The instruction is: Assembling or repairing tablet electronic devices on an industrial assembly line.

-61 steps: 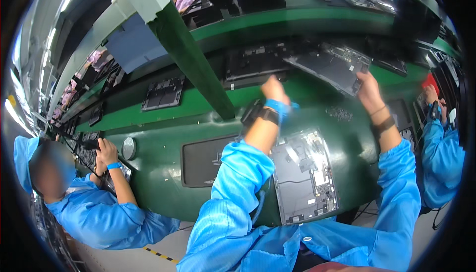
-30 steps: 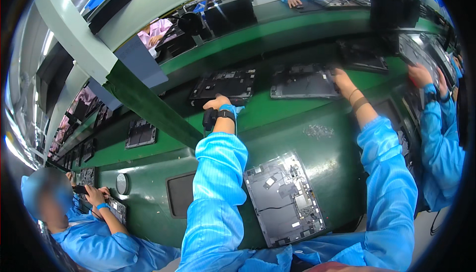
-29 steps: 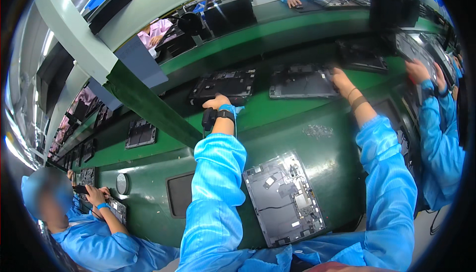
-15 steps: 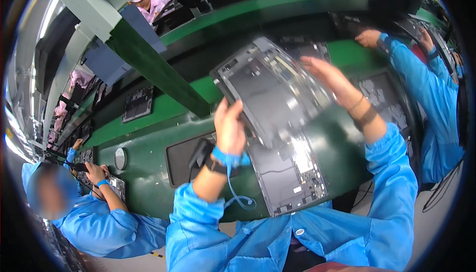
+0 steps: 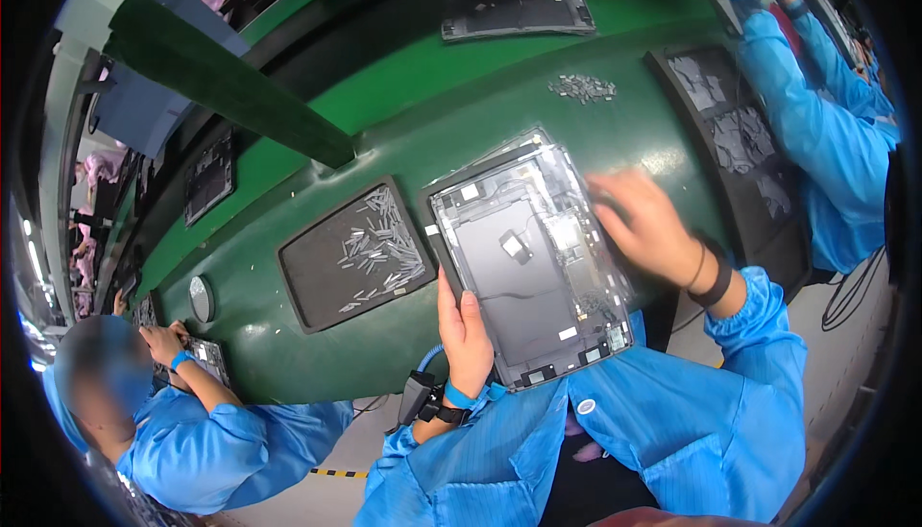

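A slim tablet-like device chassis, with dark flat panels, a bright strip of circuitry and small white labels, is tilted at the bench's front edge. My left hand grips its left edge, thumb on top and the other fingers mostly hidden beneath. Another edge shows behind its top and left side, so a second piece seems to lie under it. On the right, my right hand is beside the chassis's upper right edge. Motion smears its fingers, and I cannot make out whether they touch.
Left of the chassis lies a black tray of small grey strips. Beyond it is a pile of small pieces. Another chassis rests at the back. A green-wrapped post rises at left. Co-workers sit both sides; a long tray stands right.
The chassis that was raised and tilted between my hands has come down toward me. My right hand has moved lower along its right side. The view has shifted, uncovering the tray of strips.
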Action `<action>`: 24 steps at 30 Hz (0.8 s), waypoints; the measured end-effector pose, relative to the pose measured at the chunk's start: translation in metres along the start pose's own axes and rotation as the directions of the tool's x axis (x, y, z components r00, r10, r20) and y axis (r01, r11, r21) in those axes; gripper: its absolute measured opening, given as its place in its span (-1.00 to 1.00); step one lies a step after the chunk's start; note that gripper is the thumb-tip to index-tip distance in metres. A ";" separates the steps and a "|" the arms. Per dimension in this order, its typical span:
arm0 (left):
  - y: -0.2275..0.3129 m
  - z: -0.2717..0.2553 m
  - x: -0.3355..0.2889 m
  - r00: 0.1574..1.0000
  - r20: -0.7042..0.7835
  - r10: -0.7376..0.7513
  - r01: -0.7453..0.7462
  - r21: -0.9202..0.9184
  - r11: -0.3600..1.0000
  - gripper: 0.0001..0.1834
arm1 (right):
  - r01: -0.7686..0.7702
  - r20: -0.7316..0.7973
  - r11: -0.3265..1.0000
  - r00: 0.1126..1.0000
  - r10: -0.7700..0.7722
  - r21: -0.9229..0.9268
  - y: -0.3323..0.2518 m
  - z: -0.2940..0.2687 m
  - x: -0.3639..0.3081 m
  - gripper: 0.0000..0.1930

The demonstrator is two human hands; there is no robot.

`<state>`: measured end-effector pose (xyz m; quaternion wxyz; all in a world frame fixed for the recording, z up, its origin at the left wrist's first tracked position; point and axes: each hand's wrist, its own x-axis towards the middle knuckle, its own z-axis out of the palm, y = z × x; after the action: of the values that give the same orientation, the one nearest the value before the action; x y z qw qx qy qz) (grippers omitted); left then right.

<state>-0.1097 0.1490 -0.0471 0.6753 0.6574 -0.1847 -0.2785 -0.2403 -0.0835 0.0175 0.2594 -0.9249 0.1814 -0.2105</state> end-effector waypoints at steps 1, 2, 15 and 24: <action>-0.002 0.000 0.000 1.000 -0.005 0.015 -0.015 0.026 1.000 -0.41 | 0.069 -0.022 0.994 0.997 -0.071 -0.082 0.002 0.000 0.011 -0.56; -0.003 0.000 0.001 0.999 -0.011 0.031 -0.030 0.053 0.998 -0.41 | 0.065 -0.020 0.994 0.998 -0.067 -0.084 0.002 -0.001 0.023 -0.56; 0.033 -0.040 0.015 0.990 0.086 0.111 -0.136 0.402 0.906 -0.52 | 0.540 0.187 0.804 0.841 -0.507 -0.250 0.004 -0.011 0.060 -0.42; 0.051 -0.102 0.069 0.932 0.094 0.350 -0.234 0.894 0.381 -0.74 | 0.460 0.240 0.881 0.873 -0.425 -0.112 -0.002 -0.017 0.038 -0.56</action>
<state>0.0140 0.1853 -0.0120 0.2724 0.8843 -0.3787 0.0215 -0.2159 -0.1061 0.0431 0.1439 -0.9769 -0.0471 -0.1507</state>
